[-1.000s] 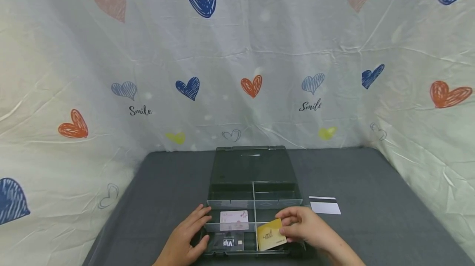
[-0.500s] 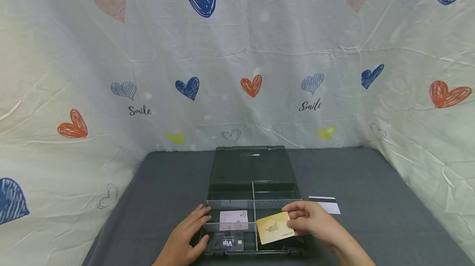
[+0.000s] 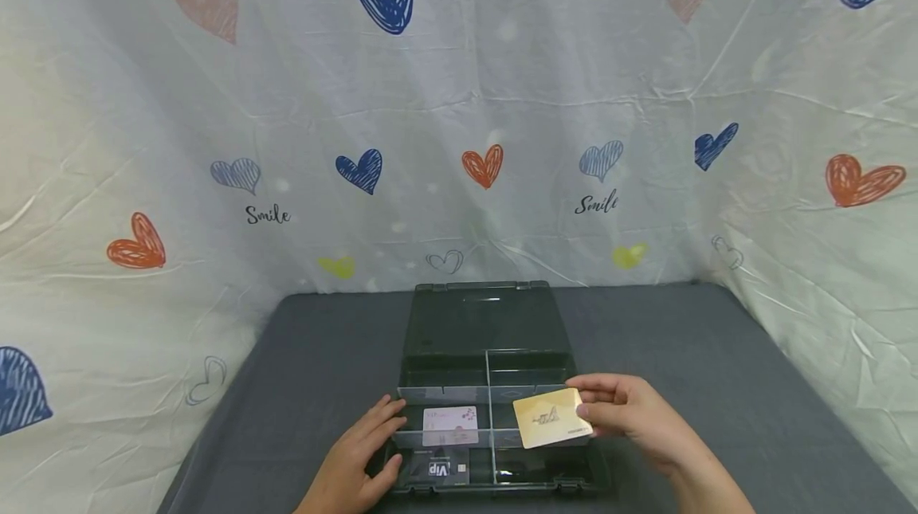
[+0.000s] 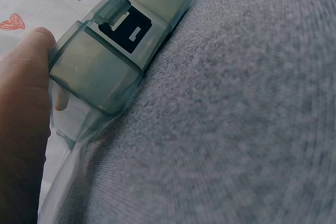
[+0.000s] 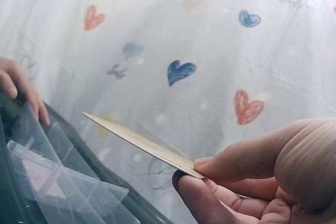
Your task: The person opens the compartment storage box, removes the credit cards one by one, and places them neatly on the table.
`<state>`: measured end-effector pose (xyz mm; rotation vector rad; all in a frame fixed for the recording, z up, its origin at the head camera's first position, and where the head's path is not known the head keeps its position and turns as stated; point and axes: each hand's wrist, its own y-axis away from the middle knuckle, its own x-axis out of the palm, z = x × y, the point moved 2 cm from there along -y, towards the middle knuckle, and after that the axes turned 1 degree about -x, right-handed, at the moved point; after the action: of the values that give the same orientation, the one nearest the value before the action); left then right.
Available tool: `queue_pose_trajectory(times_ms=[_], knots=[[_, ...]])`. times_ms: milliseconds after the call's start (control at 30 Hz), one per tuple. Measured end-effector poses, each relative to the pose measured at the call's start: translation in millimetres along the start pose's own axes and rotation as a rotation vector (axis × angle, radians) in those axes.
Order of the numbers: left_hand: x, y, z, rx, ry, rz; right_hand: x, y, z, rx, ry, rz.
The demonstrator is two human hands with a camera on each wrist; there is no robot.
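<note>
Right fingers (image 3: 601, 382) pinch a yellow card (image 3: 551, 420) over the box (image 3: 486, 323); left fingers (image 3: 382, 417) spread alongside.

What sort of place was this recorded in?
Probably a small draped-off recording corner: a white heart-printed cloth hangs behind and along both sides of a grey-covered table. On it sits only an open compartment box, with no other furniture visible.

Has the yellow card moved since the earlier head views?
Yes: against the open box, the yellow card has shifted rightward and upward in the head view.
</note>
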<state>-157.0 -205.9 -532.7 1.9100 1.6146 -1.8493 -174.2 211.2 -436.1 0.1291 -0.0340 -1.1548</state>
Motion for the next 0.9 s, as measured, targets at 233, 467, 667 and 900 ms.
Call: queue_pose_trajectory(times_ms=[233,467,667,900], knots=[[-0.5,-0.1,-0.7,0.003,-0.001,-0.002,-10,5,5,-0.003,-0.006,-0.064],[-0.2,-0.2,-0.6,0.003,-0.005,-0.002,-22,13,13,0.011,-0.01,-0.126],[0.0,-0.4,0.0,0.006,-0.003,-0.007,-35,19,18,0.026,-0.02,-0.222],[0.9,1.5,0.2,-0.026,-0.025,0.001,-52,25,17,-0.003,-0.044,-0.334]])
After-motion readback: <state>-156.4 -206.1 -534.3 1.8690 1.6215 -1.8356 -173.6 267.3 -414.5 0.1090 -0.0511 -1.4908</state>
